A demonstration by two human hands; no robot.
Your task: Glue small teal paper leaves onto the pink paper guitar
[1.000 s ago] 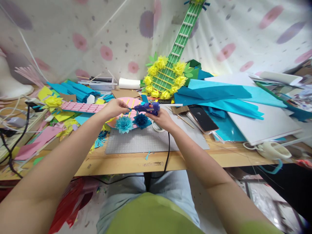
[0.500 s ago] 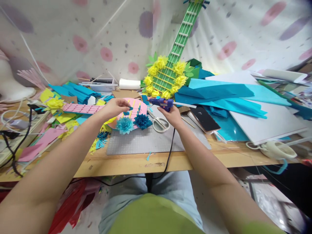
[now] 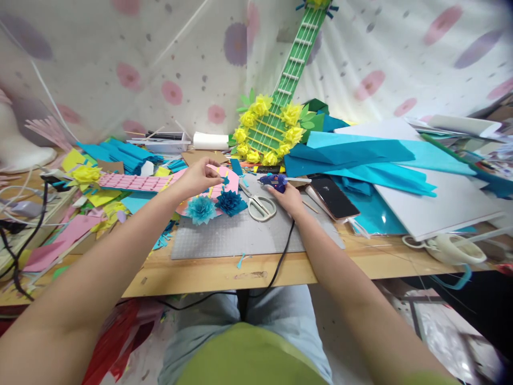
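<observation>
My left hand [image 3: 204, 177] pinches a small dark teal paper piece [image 3: 225, 181] over the body of a pink paper guitar [image 3: 182, 206]. On the guitar's near edge sit a light blue paper flower [image 3: 201, 209] and a dark teal paper flower [image 3: 230, 202]. A blue-purple hot glue gun [image 3: 274, 182], with a white glue stick out of its back, is gripped in my right hand [image 3: 289, 200]. Scissors [image 3: 261, 207] with white handles lie on the grey cutting mat [image 3: 224, 240] between the two hands.
A green paper guitar [image 3: 280, 115] with yellow flowers leans at the back. To the right are a phone [image 3: 334, 197], blue crepe paper [image 3: 360, 158] and a white board [image 3: 436, 206]. Paper scraps and a power strip [image 3: 36, 224] lie left. The glue gun's black cord [image 3: 284, 256] crosses the table edge.
My left hand has moved right with the teal piece, over the guitar body. My right hand has lowered the glue gun slightly, away from the left hand. The view has shifted a little.
</observation>
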